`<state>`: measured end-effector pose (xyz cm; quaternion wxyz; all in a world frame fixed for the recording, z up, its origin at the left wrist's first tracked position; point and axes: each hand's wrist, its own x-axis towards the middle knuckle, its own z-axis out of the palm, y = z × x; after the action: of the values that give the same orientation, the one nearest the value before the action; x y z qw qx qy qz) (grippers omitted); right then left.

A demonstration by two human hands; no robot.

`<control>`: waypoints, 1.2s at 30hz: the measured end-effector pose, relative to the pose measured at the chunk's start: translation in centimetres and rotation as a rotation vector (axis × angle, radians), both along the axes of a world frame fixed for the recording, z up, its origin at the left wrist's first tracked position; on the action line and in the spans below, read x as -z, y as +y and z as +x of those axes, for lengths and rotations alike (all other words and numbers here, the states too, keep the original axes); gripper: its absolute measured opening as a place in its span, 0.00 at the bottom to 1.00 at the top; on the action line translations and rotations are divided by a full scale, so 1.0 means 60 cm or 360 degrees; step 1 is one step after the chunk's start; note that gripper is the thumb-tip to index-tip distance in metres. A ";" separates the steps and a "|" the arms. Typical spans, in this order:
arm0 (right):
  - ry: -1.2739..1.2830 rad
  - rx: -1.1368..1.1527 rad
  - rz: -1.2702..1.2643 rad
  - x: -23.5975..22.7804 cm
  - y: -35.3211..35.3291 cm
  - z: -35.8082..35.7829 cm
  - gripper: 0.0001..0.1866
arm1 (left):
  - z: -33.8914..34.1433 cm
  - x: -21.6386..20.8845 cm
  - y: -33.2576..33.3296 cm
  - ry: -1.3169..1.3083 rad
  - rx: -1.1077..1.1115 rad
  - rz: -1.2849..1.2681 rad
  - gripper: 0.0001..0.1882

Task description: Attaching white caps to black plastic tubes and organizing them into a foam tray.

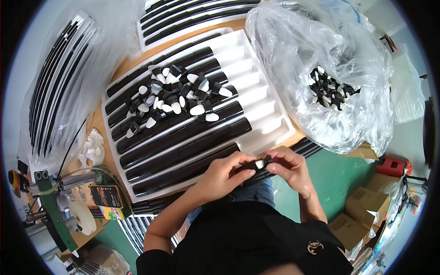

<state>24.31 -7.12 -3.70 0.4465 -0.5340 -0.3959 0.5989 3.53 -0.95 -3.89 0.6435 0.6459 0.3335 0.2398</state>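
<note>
Near my body, at the tray's front right corner, my two hands meet. My left hand [220, 176] pinches a short black tube [248, 167] between thumb and fingers. My right hand [291, 168] pinches a small black cap with a white tip [260, 164], and the tip points at the tube. Whether the two parts touch, I cannot tell. Beyond them lies a white ridged tray [268, 107] with rows of glossy black tubes [183, 156] in its grooves. Several loose black caps with white oval tips [176, 107] are heaped on the rows.
A clear plastic bag [293, 50] at right holds more black-and-white caps [332, 89]. Another filled tray [197, 18] is at the back. Wrapped black tubes [57, 82] stand at left, near a green lever press [57, 215], a phone [106, 197] and crumpled tissue [93, 147]. Cardboard boxes [366, 201] sit at lower right.
</note>
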 end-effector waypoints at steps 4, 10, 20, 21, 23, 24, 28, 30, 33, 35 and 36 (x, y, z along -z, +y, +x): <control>-0.0036 -0.0127 0.0054 -0.003 0.001 -0.021 0.16 | -0.025 0.005 -0.024 -0.0105 -0.0068 -0.0312 0.13; 0.0107 -0.0225 -0.0124 -0.018 0.012 -0.046 0.15 | -0.049 0.002 -0.033 -0.0090 -0.0234 -0.0456 0.09; 0.0402 -0.0233 -0.0204 -0.004 0.011 -0.083 0.16 | -0.039 0.024 -0.045 -0.0073 -0.0571 0.0207 0.08; 0.0451 -0.0243 -0.0248 -0.001 0.012 -0.086 0.16 | -0.040 0.023 -0.047 -0.0071 -0.0576 0.0212 0.08; 0.0470 -0.0195 -0.0285 -0.003 0.010 -0.097 0.15 | -0.044 0.020 -0.050 -0.0049 -0.0604 -0.0032 0.09; 0.0471 -0.0191 -0.0288 -0.001 0.008 -0.099 0.15 | -0.045 0.021 -0.052 -0.0046 -0.0611 -0.0028 0.09; 0.0478 -0.0178 -0.0198 0.014 0.008 -0.107 0.14 | -0.047 0.021 -0.055 -0.0138 -0.0617 0.0046 0.11; 0.0485 -0.0180 -0.0121 0.015 0.008 -0.108 0.14 | -0.051 0.014 -0.056 -0.0184 -0.0637 0.0055 0.12; 0.0126 -0.0314 -0.0135 0.007 0.012 -0.108 0.14 | -0.065 0.003 -0.054 -0.0188 -0.0487 -0.0172 0.13; 0.0031 -0.0331 0.0011 0.011 0.009 -0.113 0.15 | -0.074 -0.003 -0.053 -0.0272 -0.0486 -0.0569 0.14; 0.0036 -0.0348 0.0013 0.010 0.010 -0.119 0.15 | -0.079 -0.005 -0.051 -0.0271 -0.0504 -0.0565 0.14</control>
<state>17.19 -6.52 -4.32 0.3850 -0.4790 -0.4493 0.6484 -1.24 -4.03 -3.59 0.7269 0.4401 0.4120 0.3287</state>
